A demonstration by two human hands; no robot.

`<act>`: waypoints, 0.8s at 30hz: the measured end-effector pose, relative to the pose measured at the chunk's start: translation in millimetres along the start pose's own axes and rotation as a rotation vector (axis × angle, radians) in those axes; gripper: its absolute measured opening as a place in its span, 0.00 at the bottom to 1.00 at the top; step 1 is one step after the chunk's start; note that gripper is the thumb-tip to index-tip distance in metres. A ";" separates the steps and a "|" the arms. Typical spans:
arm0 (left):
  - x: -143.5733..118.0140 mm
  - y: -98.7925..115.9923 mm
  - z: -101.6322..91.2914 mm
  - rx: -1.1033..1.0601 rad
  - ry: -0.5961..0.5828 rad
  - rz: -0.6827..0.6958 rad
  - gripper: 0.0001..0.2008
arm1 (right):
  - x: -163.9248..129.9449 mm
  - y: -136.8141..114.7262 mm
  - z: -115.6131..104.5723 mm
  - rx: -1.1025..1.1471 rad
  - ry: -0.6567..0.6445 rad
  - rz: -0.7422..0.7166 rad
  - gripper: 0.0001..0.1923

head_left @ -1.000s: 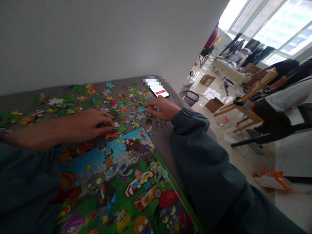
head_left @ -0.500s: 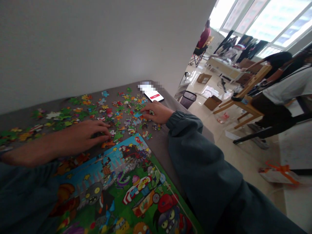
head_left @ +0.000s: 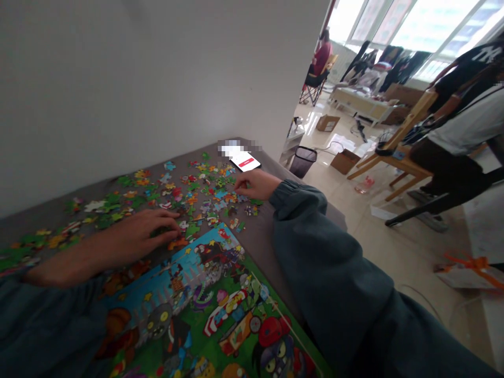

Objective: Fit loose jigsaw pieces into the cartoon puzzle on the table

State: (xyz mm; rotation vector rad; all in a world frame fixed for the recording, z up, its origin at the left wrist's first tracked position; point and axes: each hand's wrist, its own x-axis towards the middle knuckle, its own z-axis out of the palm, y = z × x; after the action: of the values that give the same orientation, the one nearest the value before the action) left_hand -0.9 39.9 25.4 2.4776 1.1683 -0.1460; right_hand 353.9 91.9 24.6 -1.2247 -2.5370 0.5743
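Observation:
Loose jigsaw puzzle pieces (head_left: 189, 199) in many colours lie scattered across the grey cloth-covered table (head_left: 260, 231). In front of them is a puzzle board (head_left: 232, 299) printed with cartoon figures, a fence and green grass. My left hand (head_left: 151, 228) rests over the pieces beyond the board's upper left edge, its fingers stretched forward and the thumb apart. At the right side of the pieces, my right hand (head_left: 255, 185) has its fingers curled into a pinch; whatever they hold, if anything, is hidden. My left forearm and sleeve cover the board's left side.
A lit phone (head_left: 246, 160) lies just beyond my right hand. A pale wall (head_left: 137, 94) borders the table's far side. To the right are a mesh bin (head_left: 303, 160), a cardboard box (head_left: 345, 161), a wooden chair (head_left: 409, 131) and people near the windows.
My right hand's fingers have curled in more and drawn slightly right, away from the pieces. My left hand stays over the pieces. The whole view has shifted a little.

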 end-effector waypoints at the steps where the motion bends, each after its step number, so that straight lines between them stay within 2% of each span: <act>1: -0.1 1.1 -0.3 -0.001 -0.002 0.003 0.25 | -1.6 0.3 -2.9 0.018 -0.008 0.016 0.08; 8: -1.9 6.6 -1.0 -0.003 0.009 0.001 0.24 | -10.6 -4.9 -19.6 -0.059 0.008 0.126 0.09; 18: -3.2 10.3 -0.8 -0.033 0.037 0.015 0.21 | -16.0 -1.3 -25.4 -0.199 -0.048 0.268 0.07; 24: -3.4 14.2 -2.0 -0.012 0.011 0.001 0.20 | -15.1 5.0 -21.8 -0.246 0.065 0.364 0.09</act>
State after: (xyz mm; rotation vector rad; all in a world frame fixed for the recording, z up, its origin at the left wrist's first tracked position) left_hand 7.5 30.2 32.5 2.4718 1.1683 -0.1251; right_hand 375.2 87.8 40.6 -1.7807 -2.3966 0.2911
